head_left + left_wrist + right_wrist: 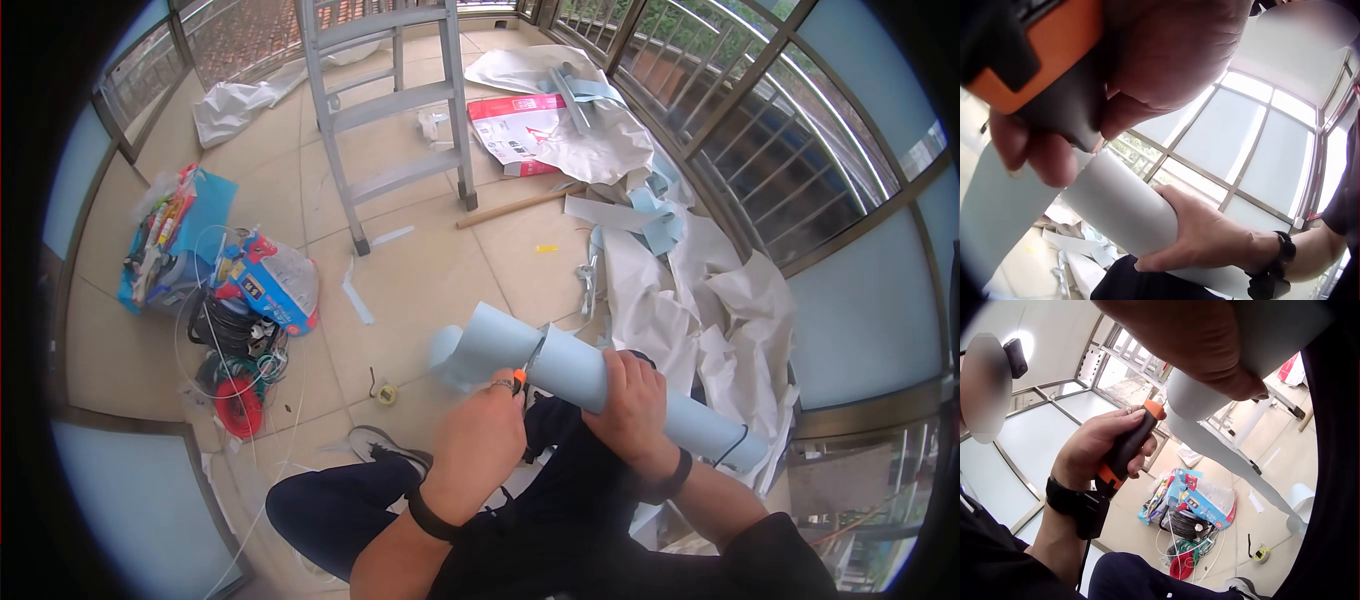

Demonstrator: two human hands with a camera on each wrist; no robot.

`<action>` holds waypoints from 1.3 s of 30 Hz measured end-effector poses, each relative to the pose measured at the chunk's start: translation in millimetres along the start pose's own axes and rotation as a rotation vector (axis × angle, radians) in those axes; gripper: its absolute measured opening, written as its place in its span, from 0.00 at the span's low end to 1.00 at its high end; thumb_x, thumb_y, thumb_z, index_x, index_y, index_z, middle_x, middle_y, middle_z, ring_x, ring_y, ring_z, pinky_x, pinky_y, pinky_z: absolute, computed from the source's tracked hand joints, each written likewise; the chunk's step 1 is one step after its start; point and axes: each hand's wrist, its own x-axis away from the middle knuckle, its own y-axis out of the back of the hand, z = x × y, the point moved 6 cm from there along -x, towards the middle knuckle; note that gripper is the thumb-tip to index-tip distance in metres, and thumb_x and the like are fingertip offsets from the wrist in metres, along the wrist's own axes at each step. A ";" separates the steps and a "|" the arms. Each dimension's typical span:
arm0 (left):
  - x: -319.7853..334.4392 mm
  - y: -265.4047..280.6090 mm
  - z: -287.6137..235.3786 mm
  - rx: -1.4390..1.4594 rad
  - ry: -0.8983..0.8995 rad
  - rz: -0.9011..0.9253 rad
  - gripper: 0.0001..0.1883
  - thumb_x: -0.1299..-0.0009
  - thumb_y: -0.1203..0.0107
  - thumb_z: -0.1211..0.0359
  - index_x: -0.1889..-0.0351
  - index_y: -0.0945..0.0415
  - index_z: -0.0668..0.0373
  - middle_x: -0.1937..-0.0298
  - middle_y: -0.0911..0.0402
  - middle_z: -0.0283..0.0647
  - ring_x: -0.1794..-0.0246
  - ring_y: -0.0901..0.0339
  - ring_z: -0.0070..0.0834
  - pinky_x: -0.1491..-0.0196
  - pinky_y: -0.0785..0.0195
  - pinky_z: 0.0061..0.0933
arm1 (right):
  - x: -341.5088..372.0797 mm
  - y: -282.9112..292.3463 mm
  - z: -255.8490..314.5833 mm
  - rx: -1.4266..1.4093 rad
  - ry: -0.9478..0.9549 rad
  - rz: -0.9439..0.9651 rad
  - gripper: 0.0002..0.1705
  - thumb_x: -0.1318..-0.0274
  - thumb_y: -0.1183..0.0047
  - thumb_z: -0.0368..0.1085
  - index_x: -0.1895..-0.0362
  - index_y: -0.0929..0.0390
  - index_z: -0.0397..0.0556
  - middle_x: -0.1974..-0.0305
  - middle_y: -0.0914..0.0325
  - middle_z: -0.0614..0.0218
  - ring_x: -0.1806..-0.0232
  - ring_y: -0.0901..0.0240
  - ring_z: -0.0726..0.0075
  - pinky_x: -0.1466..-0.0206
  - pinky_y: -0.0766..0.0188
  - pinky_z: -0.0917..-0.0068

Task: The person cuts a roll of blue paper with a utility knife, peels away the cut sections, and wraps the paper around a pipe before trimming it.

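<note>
A light blue roll (570, 370) lies slantwise across the person's lap, its far end partly unrolled into a loose flap. The left hand (480, 430) grips a black and orange cutter (519, 381) against the roll near that end; in the right wrist view the cutter handle (1127, 445) fills the left hand (1100, 440). Around the middle of the roll the right hand (628, 405) is curled, thumb on the near side in the left wrist view, where the roll (1119, 203) shows pale. A dark band (735, 444) circles the roll's lower end.
A stepladder (400, 100) stands ahead on the tiled floor. Crumpled white sheeting (690, 310) and blue scraps lie along the right. Bags (275, 285), cables and a red coil (238, 407) sit at left. A tape measure (387, 395) lies near the shoe (385, 448).
</note>
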 end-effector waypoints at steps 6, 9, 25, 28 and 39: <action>0.6 -3.9 -8.6 -0.155 0.050 0.048 0.17 0.21 0.49 0.64 0.40 0.28 0.64 0.70 0.16 0.55 0.67 0.17 0.58 0.61 0.26 0.57 | -1.0 -1.6 -1.5 0.013 0.004 0.005 0.42 0.64 0.29 0.36 0.39 0.27 0.45 0.51 0.24 0.58 0.50 0.25 0.50 0.49 0.32 0.54; 10.4 -11.6 8.5 -0.181 0.060 0.100 0.16 0.21 0.49 0.64 0.42 0.26 0.65 0.69 0.15 0.55 0.66 0.16 0.57 0.61 0.25 0.57 | -3.0 -6.2 -9.8 0.028 -0.036 0.005 0.41 0.65 0.29 0.36 0.40 0.27 0.45 0.52 0.23 0.58 0.51 0.24 0.49 0.50 0.31 0.54; -23.4 -70.1 15.0 1.055 0.262 -0.414 0.34 0.34 0.26 0.70 0.38 0.39 0.62 0.57 0.21 0.40 0.71 0.20 0.21 0.68 0.25 0.23 | -0.7 10.6 1.2 -0.070 -0.071 -0.102 0.44 0.67 0.23 0.39 0.40 0.28 0.46 0.51 0.21 0.56 0.51 0.22 0.45 0.50 0.28 0.51; -24.9 -75.8 13.4 1.221 0.248 -0.371 0.38 0.34 0.26 0.73 0.34 0.43 0.62 0.50 0.23 0.43 0.69 0.20 0.22 0.66 0.22 0.23 | -2.0 18.2 -4.0 -0.129 -0.077 -0.034 0.45 0.66 0.22 0.42 0.40 0.28 0.47 0.50 0.21 0.55 0.49 0.22 0.43 0.47 0.27 0.50; -31.5 -96.1 24.5 1.101 0.056 -0.470 0.49 0.36 0.26 0.75 0.24 0.52 0.65 0.42 0.24 0.47 0.63 0.19 0.24 0.62 0.19 0.24 | -29.4 -40.3 -83.5 -1.037 -0.266 1.196 0.50 0.59 0.20 0.53 0.33 0.24 0.43 0.45 0.15 0.56 0.43 0.19 0.60 0.37 0.25 0.67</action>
